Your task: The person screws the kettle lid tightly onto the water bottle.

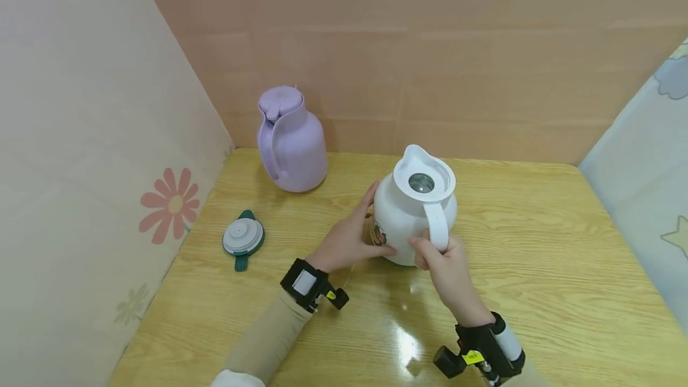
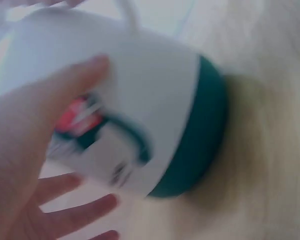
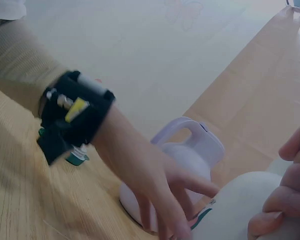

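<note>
Near the middle of the table (image 1: 537, 255), the white jug (image 1: 395, 220) is between both hands, though whether its base touches down I cannot tell. The left hand (image 1: 349, 240) spreads against its side, while the right hand (image 1: 443, 264) curls round its handle (image 1: 438, 229). Farther left, the purple jug (image 1: 298, 154) stands upright at the back and the lid (image 1: 243, 236) lies nearer the front.

Wood-grain table (image 1: 537, 267) spans the lower frame; lavender jug (image 1: 298, 148) stands upper left of centre, green-and-white lid (image 1: 243, 236) lies lower left; whether white jug (image 1: 405, 220), right of centre, touches it is unclear.
</note>
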Available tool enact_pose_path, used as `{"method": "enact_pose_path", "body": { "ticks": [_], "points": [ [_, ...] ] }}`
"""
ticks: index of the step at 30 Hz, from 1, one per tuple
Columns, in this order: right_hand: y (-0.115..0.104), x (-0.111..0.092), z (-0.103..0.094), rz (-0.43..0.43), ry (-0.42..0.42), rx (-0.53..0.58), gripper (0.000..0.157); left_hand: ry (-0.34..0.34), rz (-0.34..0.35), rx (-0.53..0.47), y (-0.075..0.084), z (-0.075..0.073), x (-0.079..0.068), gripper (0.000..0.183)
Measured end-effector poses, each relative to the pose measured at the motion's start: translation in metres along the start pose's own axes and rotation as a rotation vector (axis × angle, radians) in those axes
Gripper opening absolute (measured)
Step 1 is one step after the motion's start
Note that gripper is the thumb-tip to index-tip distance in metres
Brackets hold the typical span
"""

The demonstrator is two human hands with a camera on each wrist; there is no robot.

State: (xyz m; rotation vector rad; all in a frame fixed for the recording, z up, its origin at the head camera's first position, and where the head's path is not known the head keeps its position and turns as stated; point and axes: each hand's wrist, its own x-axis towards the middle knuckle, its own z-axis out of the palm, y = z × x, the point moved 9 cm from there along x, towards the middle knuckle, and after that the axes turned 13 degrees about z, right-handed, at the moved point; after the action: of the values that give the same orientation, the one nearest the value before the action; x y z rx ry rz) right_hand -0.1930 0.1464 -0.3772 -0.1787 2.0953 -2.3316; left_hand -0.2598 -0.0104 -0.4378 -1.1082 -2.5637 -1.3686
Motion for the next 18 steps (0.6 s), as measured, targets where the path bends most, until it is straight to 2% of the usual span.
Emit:
{"method": "enact_pose_path", "body": {
  "ticks": [4,7,12,13,16,18],
  "points": [
    [0.001,-0.001,-0.006,0.021,0.007,-0.001,0.044,-0.042,-0.102,0.130,-0.007,-0.029,-0.028,0.080],
    [0.002,-0.001,-0.005,0.034,0.015,-0.014,0.044,-0.003,-0.186,0.236,-0.019,-0.063,-0.054,0.067],
    [0.002,-0.001,-0.006,0.049,0.040,-0.040,0.042,0.178,-0.303,0.425,-0.036,-0.130,-0.089,0.071],
    [0.003,-0.001,-0.006,0.053,0.042,-0.043,0.042,0.199,-0.344,0.465,-0.040,-0.142,-0.095,0.074],
    [0.003,-0.001,-0.005,0.059,0.042,-0.040,0.041,0.202,-0.505,0.550,-0.058,-0.170,-0.114,0.093],
    [0.003,-0.002,-0.004,0.058,0.042,-0.041,0.041,0.152,-0.625,0.578,-0.072,-0.180,-0.127,0.106]
  ]
}}
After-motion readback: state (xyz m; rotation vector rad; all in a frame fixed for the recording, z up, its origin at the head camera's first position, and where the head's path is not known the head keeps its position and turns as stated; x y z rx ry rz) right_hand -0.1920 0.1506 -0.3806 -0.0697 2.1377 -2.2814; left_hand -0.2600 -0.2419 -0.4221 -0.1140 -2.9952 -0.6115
